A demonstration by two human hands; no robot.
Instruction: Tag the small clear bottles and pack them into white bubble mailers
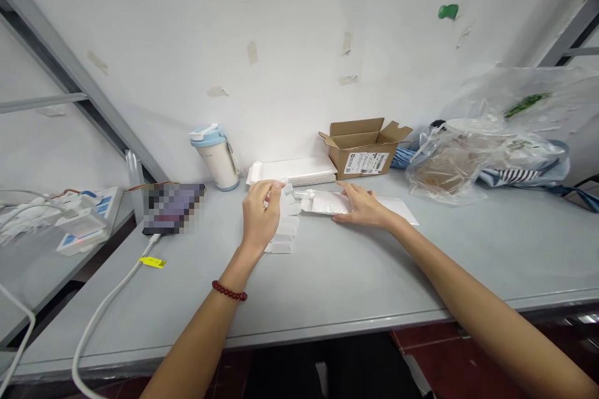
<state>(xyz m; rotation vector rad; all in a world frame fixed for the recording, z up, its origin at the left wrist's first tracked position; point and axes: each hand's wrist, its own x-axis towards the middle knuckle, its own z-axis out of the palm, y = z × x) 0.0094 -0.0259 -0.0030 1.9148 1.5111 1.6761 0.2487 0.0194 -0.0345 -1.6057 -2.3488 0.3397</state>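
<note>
My left hand (259,215) is raised over a row of small white pieces (284,234) on the grey table (355,274). Its fingers are curled and pinch one small white piece at the fingertips. My right hand (362,206) lies flat with fingers stretched out on a clear plastic pouch (322,201) that holds a white item. A flat white sheet (401,208) lies under and to the right of that hand. A red bead bracelet (229,291) circles my left wrist.
A stack of white trays (294,170) and an open cardboard box (362,146) stand at the back by the wall. A blue-lidded tumbler (216,157), a phone (172,207) on a white cable (107,305), a power strip (87,218) and plastic bags (491,149) sit around.
</note>
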